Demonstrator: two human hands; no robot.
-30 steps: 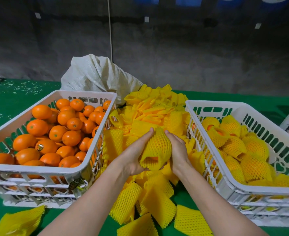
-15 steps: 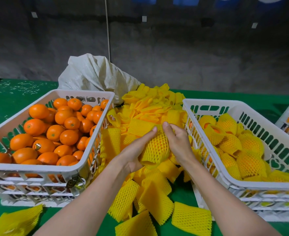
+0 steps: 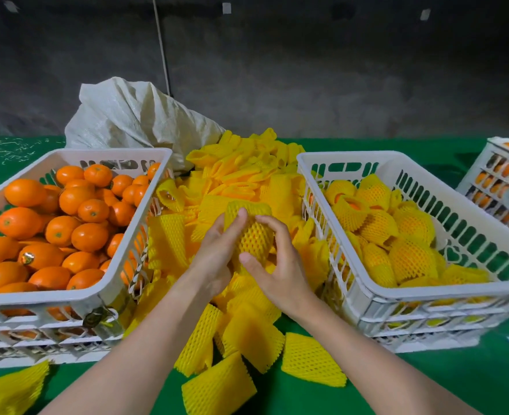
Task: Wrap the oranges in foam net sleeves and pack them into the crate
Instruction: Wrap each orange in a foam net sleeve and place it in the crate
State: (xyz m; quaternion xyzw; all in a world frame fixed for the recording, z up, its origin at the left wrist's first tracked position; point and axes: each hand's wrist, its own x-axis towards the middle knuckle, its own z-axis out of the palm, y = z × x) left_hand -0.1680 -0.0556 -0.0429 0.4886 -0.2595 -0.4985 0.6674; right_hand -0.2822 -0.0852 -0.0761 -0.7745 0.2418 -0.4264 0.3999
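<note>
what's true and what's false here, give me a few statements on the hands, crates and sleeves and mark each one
1. The left hand and right hand both hold a sleeved orange. True.
2. The oranges in the left crate are all netted. False: they are bare.
3. The right crate is empty. False: it holds wrapped oranges.
4. Loose foam net sleeves lie piled on the green table between the crates. True.
5. A pale sack sits behind the left crate. True.
</note>
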